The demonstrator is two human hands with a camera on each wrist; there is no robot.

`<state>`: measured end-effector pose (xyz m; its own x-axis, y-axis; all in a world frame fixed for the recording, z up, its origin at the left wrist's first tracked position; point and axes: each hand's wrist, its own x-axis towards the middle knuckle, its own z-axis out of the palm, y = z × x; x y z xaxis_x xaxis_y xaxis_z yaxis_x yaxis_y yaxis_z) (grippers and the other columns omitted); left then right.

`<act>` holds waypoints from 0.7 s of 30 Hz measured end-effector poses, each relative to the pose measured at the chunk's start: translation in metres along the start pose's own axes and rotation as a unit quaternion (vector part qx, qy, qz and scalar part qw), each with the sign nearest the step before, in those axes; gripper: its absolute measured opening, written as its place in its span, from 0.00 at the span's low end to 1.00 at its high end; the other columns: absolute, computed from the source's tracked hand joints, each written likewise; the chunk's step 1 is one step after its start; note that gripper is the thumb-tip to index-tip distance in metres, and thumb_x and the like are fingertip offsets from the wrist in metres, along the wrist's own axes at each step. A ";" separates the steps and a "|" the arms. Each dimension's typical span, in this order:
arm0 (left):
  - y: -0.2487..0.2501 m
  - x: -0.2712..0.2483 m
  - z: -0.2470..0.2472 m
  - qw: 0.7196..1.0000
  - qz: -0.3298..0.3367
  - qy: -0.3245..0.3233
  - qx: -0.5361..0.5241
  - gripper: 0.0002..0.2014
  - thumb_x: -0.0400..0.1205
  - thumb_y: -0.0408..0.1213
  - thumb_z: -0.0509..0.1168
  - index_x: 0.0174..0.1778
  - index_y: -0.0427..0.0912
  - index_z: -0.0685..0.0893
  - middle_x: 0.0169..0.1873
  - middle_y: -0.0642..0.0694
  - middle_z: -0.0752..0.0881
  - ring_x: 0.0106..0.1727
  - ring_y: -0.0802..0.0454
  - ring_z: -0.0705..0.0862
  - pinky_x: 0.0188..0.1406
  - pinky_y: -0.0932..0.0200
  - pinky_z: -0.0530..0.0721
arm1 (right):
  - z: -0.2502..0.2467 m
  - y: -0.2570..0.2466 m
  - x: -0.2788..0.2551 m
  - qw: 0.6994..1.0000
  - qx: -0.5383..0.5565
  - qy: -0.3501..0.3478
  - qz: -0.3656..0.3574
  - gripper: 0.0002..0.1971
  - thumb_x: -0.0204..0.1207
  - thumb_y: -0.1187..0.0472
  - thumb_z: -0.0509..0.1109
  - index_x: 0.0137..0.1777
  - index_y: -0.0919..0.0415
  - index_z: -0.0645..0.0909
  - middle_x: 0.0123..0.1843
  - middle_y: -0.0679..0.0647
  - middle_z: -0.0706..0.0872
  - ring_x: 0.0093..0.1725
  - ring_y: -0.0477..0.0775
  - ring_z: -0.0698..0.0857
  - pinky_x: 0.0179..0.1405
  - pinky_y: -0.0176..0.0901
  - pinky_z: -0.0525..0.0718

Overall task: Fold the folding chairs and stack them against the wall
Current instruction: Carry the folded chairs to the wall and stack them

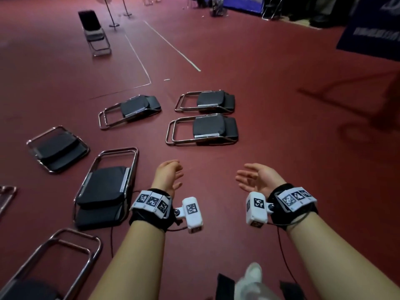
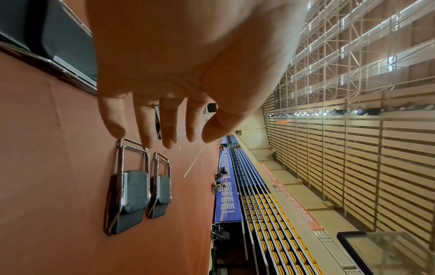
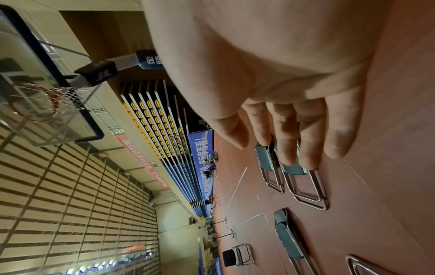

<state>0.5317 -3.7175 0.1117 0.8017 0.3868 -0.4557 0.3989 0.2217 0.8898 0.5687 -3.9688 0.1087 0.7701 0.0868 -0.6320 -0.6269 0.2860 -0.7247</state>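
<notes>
Hands — left hand [image 1: 167, 175] and right hand [image 1: 256, 177] — held apart, empty, fingers relaxed. Black-padded chrome folding chairs [image 1: 203, 128] folded on floor; far upright chair [image 1: 94, 32] judged next to be folded.

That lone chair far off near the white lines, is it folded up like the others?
No, the far chair stands unfolded on its legs, seat out and backrest upright. The others lie flat on the floor.
</notes>
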 end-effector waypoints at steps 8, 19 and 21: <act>0.033 0.111 0.035 1.000 -0.015 0.014 0.004 0.11 0.84 0.32 0.60 0.59 0.46 0.82 0.48 0.45 0.85 0.56 0.46 0.84 0.56 0.49 0.76 | 0.029 -0.063 0.119 0.999 0.024 -0.003 0.031 0.05 0.85 0.62 0.61 0.51 0.60 0.78 0.45 0.60 0.85 0.43 0.59 0.85 0.49 0.53 0.83; 0.142 0.295 0.182 1.000 -0.010 -0.001 0.012 0.10 0.81 0.30 0.63 0.53 0.48 0.84 0.39 0.49 0.87 0.53 0.48 0.85 0.53 0.49 0.78 | 0.029 -0.242 0.294 1.000 0.011 0.020 0.005 0.07 0.85 0.63 0.61 0.47 0.62 0.78 0.43 0.60 0.84 0.42 0.60 0.85 0.47 0.52 0.83; 0.154 0.324 0.203 1.000 -0.012 -0.008 0.006 0.10 0.82 0.31 0.63 0.55 0.47 0.84 0.37 0.50 0.87 0.50 0.49 0.85 0.53 0.49 0.78 | 0.027 -0.267 0.323 1.000 0.016 0.026 0.005 0.06 0.85 0.63 0.61 0.49 0.62 0.78 0.44 0.61 0.85 0.43 0.61 0.86 0.47 0.54 0.84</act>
<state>0.9431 -3.7394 0.1053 0.7988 0.3667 -0.4769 0.4232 0.2209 0.8787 0.9878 -3.9913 0.1055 0.7563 0.0398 -0.6530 -0.6294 0.3162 -0.7098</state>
